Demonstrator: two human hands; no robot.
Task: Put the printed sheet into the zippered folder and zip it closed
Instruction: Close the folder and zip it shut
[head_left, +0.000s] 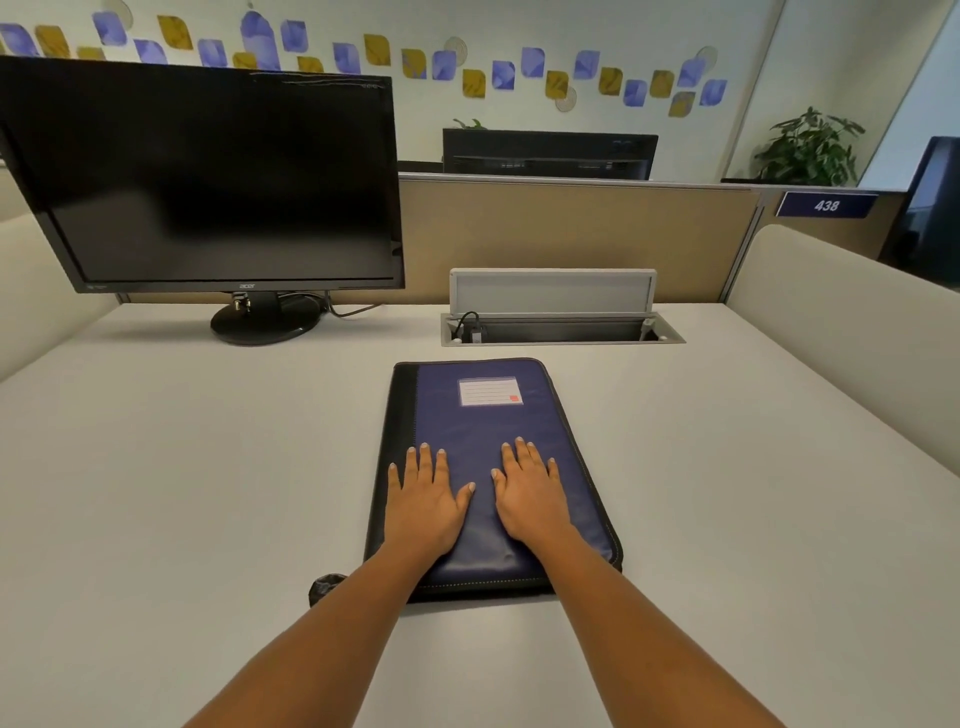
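The folder (483, 415) lay flat and closed on the desk (208, 467), right in front of me, in the middle. My left hand (423, 499) and my right hand (532, 499) both rested on its near half, side by side. They were palms down with the fingers straight and spread, pressing on the cover and gripping nothing.

The folder was dark blue and a bit shiny, with a black strip down its left side and light stitches along the edge. A small white label (489, 391) with lines and a red spot sat near its far end. The cover was a little wrinkled by my wrists. A small black lump (324, 584) stuck out by the near left corner; I could not tell what it was.

The desk was pale and smooth. A black screen (208, 176), turned off, stood at the far left on a round foot. Behind the folder was a grey cable box (561, 327) with its lid up. A tan wall (571, 239) ran along the back of the desk, with a blue sign (826, 206) saying 438. Past it were another screen (550, 153), a green plant (810, 150), and blue and yellow shapes (374, 49) on the far wall.
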